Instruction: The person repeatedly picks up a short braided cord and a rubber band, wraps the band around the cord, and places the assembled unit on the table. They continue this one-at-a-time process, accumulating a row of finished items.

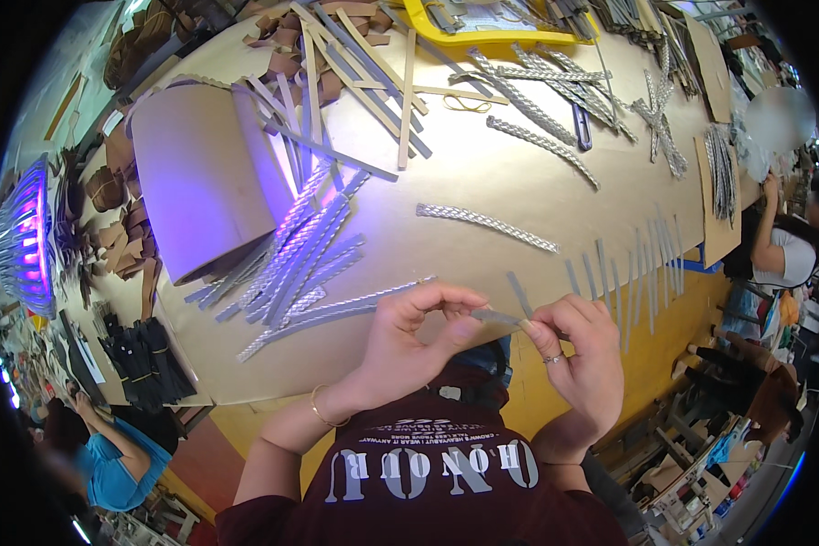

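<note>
Close to my body at the near edge of the table, my left hand [419, 329] and my right hand [584, 350] pinch a thin grey strip [498, 317]. The strip stretches short and flat between my fingertips; its ends are partly hidden by my fingers. Just beyond, a braided silvery strip [487, 226] lies alone on the brown table covering [382, 241]. Left of my left hand is a pile of braided and plain grey strips [305, 264]. Several narrow grey strips [642, 273] lie along the near edge to the right of my right hand.
A large brown cylinder [200, 182] stands at the left, with brown strip scraps [123, 241] beside it. At the far side are a yellow-rimmed tray [500, 38], more braided strips [528, 96] and a dark-handled cutter [582, 127]. Other people sit at far left and right.
</note>
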A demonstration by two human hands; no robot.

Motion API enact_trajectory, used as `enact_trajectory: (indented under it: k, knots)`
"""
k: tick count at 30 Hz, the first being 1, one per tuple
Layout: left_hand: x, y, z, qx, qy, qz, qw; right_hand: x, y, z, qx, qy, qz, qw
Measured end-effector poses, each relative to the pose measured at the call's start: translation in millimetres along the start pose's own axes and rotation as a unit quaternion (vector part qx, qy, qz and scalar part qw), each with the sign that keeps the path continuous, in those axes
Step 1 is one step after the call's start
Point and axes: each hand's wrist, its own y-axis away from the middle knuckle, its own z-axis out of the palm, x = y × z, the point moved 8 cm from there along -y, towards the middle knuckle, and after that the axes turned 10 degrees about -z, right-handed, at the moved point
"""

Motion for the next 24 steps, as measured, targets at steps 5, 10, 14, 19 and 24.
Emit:
enact_trajectory:
  k: [5,10,14,19,24]
  knots:
    - [0.7,-4.9,-5.3,0.044,-0.085,0.03,0.995,-4.0,-10.2,-0.8,0.025,0.045,0.001,0.999]
    - [8.7,-8.6,-10.7,0.109,-0.1,0.098,0.984,-23.7,-26.7,-10.1,0.138,0.161,-0.043,0.976]
    - [9.8,-13.6,-13.9,0.115,-0.069,0.114,0.984,-24.2,-44.7,13.9,0.024,-0.005,-0.049,0.999]
    - [21.3,-16.7,-41.3,0.212,-0.277,0.187,0.918,1.4,-73.6,32.0,-0.012,-0.065,0.014,0.998]
    - [2.6,-30.8,-41.7,0.185,-0.519,0.136,0.823,17.7,-108.7,67.5,-0.073,-0.079,0.038,0.993]
